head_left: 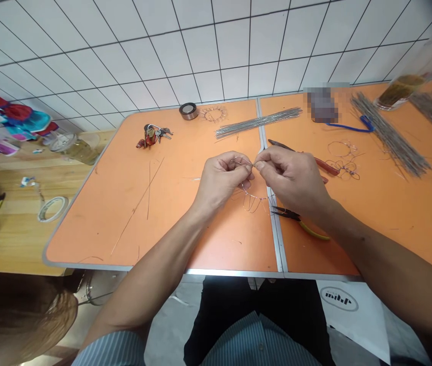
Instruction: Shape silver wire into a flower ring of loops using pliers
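Note:
My left hand (228,177) pinches a thin wire ring (254,196) with small bent loops along it, held just above the orange table. Close beside it, my right hand (290,175) is closed, thumb against forefinger, on the same wire at the ring's upper side. The fingertips of both hands nearly meet. Beneath my right wrist lie pliers with yellow handles (313,233), their dark jaws pointing left. Red-handled pliers (326,165) lie behind my right hand, which partly covers them.
Wire bundles (257,123) lie at the back and right, near bent wire loops (343,165). Keys (154,134) and a tape roll (189,111) are at the back left. A metal seam (277,244) divides the orange table (86,213). Another person's head (17,315) shows lower left.

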### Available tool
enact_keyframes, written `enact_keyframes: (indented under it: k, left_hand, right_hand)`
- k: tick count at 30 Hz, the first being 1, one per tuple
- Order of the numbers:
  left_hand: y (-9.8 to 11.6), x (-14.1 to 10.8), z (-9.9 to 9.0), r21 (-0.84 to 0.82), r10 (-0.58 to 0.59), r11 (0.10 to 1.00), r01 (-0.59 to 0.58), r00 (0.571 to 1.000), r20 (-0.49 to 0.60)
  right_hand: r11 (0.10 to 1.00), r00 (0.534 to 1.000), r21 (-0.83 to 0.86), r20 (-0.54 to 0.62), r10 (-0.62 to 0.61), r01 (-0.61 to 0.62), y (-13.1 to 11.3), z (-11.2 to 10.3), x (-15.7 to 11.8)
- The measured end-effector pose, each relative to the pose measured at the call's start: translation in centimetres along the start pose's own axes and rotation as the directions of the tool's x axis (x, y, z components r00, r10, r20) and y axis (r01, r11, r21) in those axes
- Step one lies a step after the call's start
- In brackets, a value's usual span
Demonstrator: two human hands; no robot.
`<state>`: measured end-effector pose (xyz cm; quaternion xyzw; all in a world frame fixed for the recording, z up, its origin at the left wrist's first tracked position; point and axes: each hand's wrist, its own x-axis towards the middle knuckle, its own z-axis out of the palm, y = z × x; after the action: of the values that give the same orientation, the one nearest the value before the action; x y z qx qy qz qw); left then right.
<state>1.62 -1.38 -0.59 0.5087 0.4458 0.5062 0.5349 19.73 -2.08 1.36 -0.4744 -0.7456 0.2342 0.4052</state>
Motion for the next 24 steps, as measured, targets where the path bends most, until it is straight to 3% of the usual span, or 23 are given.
enact_keyframes:
  k: [9,20,24]
  left_hand:
    - [0.37,-0.17,0.05,0.004,-0.009,1.000,0.009,0.999,0.035]
    - [0.38,-0.31,-0.16,-0.044,0.012,0.999,-0.008,0.996,0.086]
    - [0.54,-0.22,-0.17,-0.058,-0.048,0.997,0.055,0.993,0.108]
  right_hand:
    - [0.963,0.979,0.202,0.136,0.153,-0.179,0.44,-0.80,0.85]
    - [0.960,0.977,0.202,0.134,0.167,-0.192,0.55,-0.88,0.92]
    - [0.967,0.981,0.191,0.122,0.150,-0.171,0.73,-0.70,0.90]
